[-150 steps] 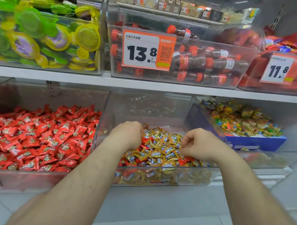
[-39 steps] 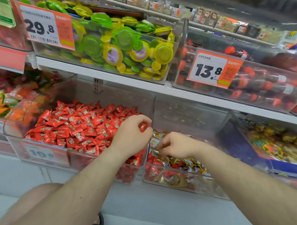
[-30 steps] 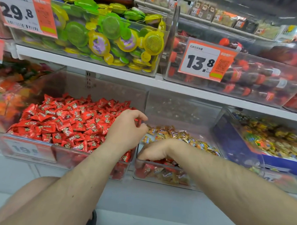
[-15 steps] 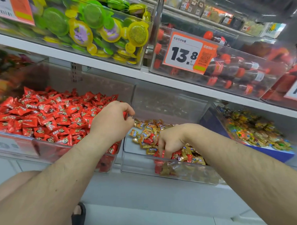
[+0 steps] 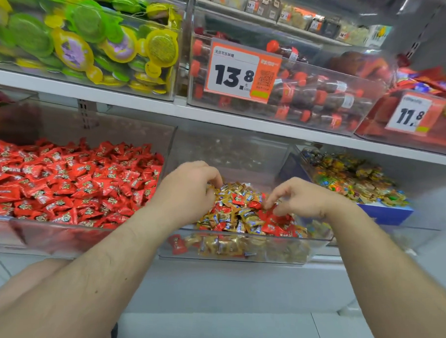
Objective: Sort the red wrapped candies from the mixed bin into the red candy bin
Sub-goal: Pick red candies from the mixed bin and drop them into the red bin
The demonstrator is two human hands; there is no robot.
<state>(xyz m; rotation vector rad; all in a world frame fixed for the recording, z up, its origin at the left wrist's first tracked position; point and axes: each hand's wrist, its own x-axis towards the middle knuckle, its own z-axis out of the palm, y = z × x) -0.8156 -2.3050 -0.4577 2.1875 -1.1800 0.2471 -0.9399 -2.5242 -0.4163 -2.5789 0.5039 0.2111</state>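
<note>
Currently, head view only. Both hands were seen reaching into the mixed bin, a clear tub on the lower shelf holding gold wrapped candies with red wrapped candies scattered among them.

Left hand was placed at the bin's left end, fingers curled down into the pile. Whether anything was held could not be told; the fingertips were hidden by the knuckles.

Right hand was placed over the right half of the pile, thumb and fingers bent together in a narrow pinch right at a red candy. Actual grip could not be confirmed from this angle.

The red candy bin was seen just beside the mixed bin on its left, walls touching or nearly so, filled with red wrapped pieces.

On the right, a blue box of multicoloured sweets was noted. On the upper shelf, a tub of green and yellow packs, a tub of bottle-shaped sweets with a price tag reading 13.8, and a second tag reading 11.8 were visible.
</note>
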